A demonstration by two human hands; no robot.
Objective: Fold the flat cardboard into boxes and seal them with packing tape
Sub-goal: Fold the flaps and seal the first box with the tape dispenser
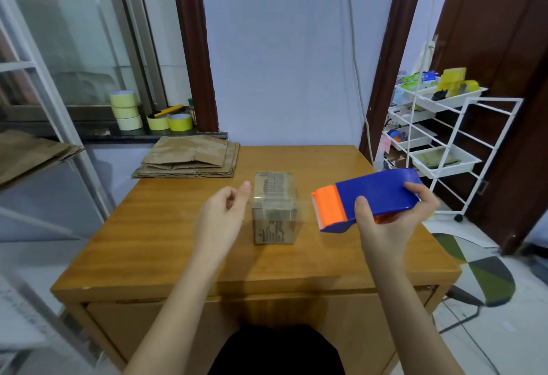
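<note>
A small folded cardboard box (pixel 274 211) stands upright in the middle of the wooden table (pixel 178 241). My right hand (pixel 388 223) grips a blue and orange tape dispenser (pixel 370 197), held in the air just right of the box with its orange head toward the box. A faint strip of clear tape (pixel 302 205) runs from that head across the box's front toward my left hand (pixel 225 214). My left hand hovers at the box's left side, thumb and curled fingers pinching the strip's end. A stack of flat cardboard (pixel 189 157) lies at the table's far left corner.
Several rolls of yellow tape (pixel 126 111) and a yellow utility knife (pixel 166 111) sit on the window sill behind the stack. A white wire trolley (pixel 439 137) with trays stands to the right of the table. More flat cardboard (pixel 26 152) rests on a shelf at left.
</note>
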